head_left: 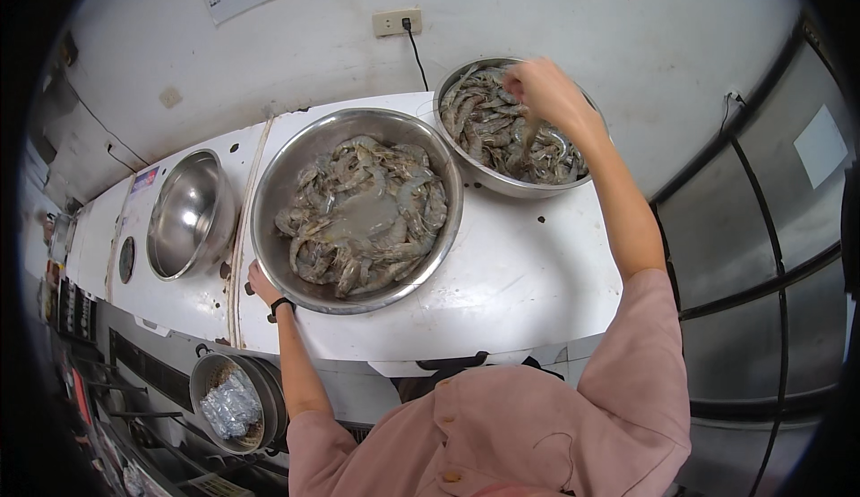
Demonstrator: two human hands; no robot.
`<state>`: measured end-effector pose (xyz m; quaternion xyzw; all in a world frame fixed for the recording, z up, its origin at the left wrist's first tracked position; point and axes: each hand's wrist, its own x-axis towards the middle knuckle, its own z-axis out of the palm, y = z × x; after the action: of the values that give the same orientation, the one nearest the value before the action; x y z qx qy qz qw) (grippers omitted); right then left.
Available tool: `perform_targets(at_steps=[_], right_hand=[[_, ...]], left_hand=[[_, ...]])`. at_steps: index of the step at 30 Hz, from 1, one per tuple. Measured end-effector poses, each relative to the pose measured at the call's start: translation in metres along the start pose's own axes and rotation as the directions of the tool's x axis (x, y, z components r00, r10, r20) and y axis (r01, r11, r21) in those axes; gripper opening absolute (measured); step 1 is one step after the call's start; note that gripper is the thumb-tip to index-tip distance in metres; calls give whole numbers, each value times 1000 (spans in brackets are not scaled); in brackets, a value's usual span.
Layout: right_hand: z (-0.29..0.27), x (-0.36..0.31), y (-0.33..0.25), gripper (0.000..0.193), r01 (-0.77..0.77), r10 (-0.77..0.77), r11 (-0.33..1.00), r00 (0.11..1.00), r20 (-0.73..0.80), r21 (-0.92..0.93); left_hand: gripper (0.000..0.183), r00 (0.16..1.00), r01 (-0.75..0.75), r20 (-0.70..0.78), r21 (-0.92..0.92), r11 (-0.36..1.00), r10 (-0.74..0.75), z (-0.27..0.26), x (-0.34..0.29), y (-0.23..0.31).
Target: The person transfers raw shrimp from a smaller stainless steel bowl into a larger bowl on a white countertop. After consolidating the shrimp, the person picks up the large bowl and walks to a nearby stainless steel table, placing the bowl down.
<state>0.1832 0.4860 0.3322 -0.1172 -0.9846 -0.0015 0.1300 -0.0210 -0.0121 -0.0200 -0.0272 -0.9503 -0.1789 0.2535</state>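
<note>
Landmark: the large steel bowl (288,161). Heaped inside it, grey shrimp (372,184); just beside its far right rim, a second bowl (528,191) with more shrimp (484,121). Right hand (540,87) over that second bowl, blurred; cannot tell whether apart, together or clamped on a shrimp. Left hand (262,284) at the large steel bowl's near-left side, partly hidden; cannot tell whether gripping. With a loose, wet hold, could drop shrimp onto the table (511,273) right of the large steel bowl; with hard one-sided pressure, could slide or tip it.
</note>
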Motion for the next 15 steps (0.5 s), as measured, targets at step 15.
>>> perform_targets(at_steps=[15], right_hand=[[75, -20, 23, 19, -55, 237, 927, 853, 465, -371]], left_hand=[[27, 999, 27, 20, -6, 1000, -27, -11, -1, 12]])
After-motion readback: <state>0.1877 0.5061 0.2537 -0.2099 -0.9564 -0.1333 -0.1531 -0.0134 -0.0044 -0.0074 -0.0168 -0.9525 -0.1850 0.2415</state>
